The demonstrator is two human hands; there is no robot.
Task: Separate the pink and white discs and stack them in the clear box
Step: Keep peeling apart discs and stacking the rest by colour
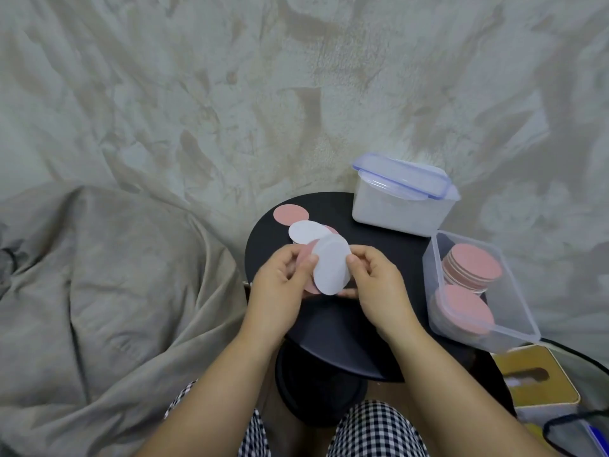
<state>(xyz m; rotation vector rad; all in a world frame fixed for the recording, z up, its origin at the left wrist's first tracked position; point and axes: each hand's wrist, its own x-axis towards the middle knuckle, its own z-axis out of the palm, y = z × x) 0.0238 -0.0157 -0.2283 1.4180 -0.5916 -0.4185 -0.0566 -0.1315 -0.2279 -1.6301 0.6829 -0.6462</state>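
Partway done, I judge: 2 pink-topped stacks (474, 265) sit in the clear box (522, 295), the left hand (276, 285) pinches a pink disc (306, 249), the right hand (379, 285) pinches a white disc (331, 270) overlapping it, and at least 3 loose discs (308, 232) remain on the black table (329, 324).

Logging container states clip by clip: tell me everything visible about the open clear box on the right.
The clear box is a lidless, rectangular tub of see-through plastic, standing at the black table's right side. It holds two disc stacks, pink faces up: a far stack and a near stack.
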